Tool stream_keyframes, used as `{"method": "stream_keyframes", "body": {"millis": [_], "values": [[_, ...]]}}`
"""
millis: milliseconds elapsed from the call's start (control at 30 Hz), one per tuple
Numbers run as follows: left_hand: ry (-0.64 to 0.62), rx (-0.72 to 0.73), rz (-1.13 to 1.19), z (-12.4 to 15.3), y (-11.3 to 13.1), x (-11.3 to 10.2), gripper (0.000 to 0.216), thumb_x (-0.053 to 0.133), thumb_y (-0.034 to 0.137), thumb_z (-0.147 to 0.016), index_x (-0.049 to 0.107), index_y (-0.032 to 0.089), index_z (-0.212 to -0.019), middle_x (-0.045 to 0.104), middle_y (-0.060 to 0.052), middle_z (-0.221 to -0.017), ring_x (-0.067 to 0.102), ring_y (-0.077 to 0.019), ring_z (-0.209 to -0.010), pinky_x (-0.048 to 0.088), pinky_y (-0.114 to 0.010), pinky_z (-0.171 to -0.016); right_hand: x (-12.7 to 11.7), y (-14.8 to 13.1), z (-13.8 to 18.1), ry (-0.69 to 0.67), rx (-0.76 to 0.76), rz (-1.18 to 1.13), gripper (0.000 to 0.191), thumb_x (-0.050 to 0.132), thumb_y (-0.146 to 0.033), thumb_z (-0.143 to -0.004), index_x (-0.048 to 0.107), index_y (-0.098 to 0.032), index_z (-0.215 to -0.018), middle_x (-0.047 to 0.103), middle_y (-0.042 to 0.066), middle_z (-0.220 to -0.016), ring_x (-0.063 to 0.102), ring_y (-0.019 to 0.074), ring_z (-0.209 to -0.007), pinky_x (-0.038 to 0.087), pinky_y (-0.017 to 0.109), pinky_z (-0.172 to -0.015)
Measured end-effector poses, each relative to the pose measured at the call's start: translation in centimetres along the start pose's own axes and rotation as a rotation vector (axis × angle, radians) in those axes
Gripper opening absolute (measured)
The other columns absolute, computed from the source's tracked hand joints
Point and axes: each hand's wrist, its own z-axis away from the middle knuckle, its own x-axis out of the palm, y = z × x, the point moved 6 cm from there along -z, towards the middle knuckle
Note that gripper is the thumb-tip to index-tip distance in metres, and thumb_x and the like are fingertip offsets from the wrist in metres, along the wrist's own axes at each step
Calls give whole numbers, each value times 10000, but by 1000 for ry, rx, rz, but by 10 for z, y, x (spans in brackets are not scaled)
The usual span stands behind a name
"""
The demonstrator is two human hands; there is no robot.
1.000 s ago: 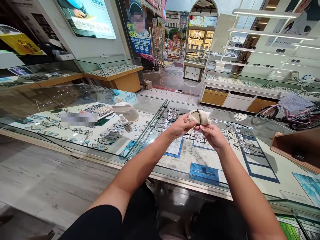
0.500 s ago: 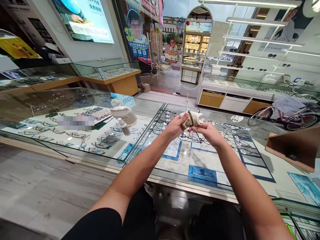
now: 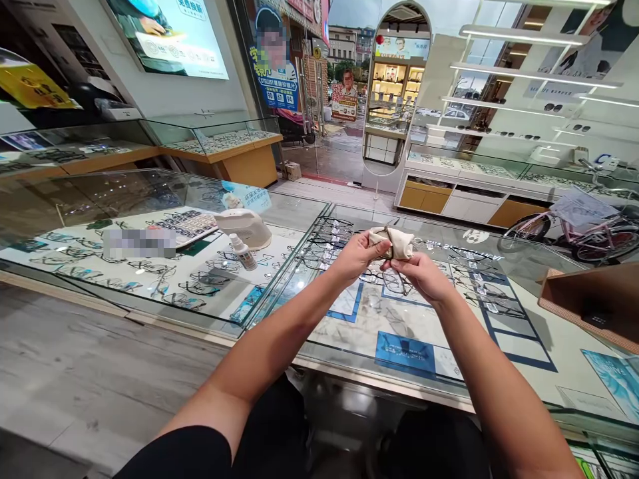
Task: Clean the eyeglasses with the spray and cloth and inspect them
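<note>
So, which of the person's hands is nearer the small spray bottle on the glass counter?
Left. The left hand sits to the right of the spray bottle; the right hand is farther right.

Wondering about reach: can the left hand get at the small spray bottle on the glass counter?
Probably yes: the spray bottle stands in the open left of the left hand, nothing between them. But that hand is pinching the cloth around the glasses, so it is not free.
</note>
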Motion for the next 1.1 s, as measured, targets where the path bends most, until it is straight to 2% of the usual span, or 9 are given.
{"method": "stream_keyframes", "body": {"millis": [133, 267, 433, 533, 633, 733, 933, 1100], "values": [[18, -2, 18, -1, 1, -1, 608, 871, 662, -783, 738, 101, -979, 726, -55, -818, 580, -99, -592, 444, -240, -523, -1, 5, -4, 12, -12, -31, 372, 914, -570, -735, 872, -231, -884, 821, 59, -908, 654, 230, -928, 440, 374, -950], [44, 13, 107, 0, 4, -2, 556, 887, 600, -805, 766, 105, -1028, 753, -63, -900, 666, -125, -803, 533, -233, -748, -9, 6, -5, 90, -11, -116, 386, 935, -589, -695, 872, -236, -838, 813, 62, -886, 599, 202, -825, 436, 354, -843], [99, 60, 157, -5, 9, -10, 552, 881, 554, -835, 777, 126, -1168, 794, -108, -1092, 719, -214, -1079, 538, -303, -955, -19, 0, -2, 111, -26, -173, 330, 934, -545, -719, 871, -244, -837, 791, 59, -897, 549, 164, -735, 430, 330, -730], [141, 97, 133, -8, 11, -18, 554, 884, 563, -827, 785, 147, -1177, 802, -114, -1132, 717, -234, -1150, 524, -329, -1031, -31, -8, -1, 194, -90, -238, 316, 956, -524, -690, 865, -258, -834, 753, 36, -929, 503, 130, -696, 426, 295, -656], [68, 40, 22, -8, 4, -16, 610, 847, 616, -843, 785, 123, -1196, 805, -127, -1091, 717, -230, -1107, 517, -323, -999, -42, -14, 0, 317, -165, -297, 338, 975, -509, -657, 866, -267, -867, 736, 29, -1037, 508, 117, -731, 446, 259, -635], [-31, -32, -132, -2, -7, -5, 651, 786, 662, -878, 786, 98, -1201, 797, -120, -1053, 696, -201, -990, 500, -299, -920, -45, -17, 0, 381, -206, -328, 351, 971, -508, -651, 863, -248, -860, 725, 45, -1166, 575, 133, -843, 501, 245, -698], [-125, -45, -269, 8, -10, 15, 639, 733, 714, -891, 786, 113, -1100, 749, -77, -972, 618, -161, -865, 471, -274, -838, -32, -14, 0, 347, -153, -347, 329, 945, -524, -690, 851, -248, -843, 684, 47, -1438, 638, 166, -929, 541, 265, -717], [-79, -42, -268, 10, -8, 18, 630, 738, 743, -864, 725, 114, -890, 673, -44, -826, 535, -128, -735, 446, -264, -747, -22, -7, -3, 320, -120, -332, 378, 955, -566, -669, 867, -249, -855, 722, 66, -1384, 671, 236, -1098, 575, 313, -854]]}}
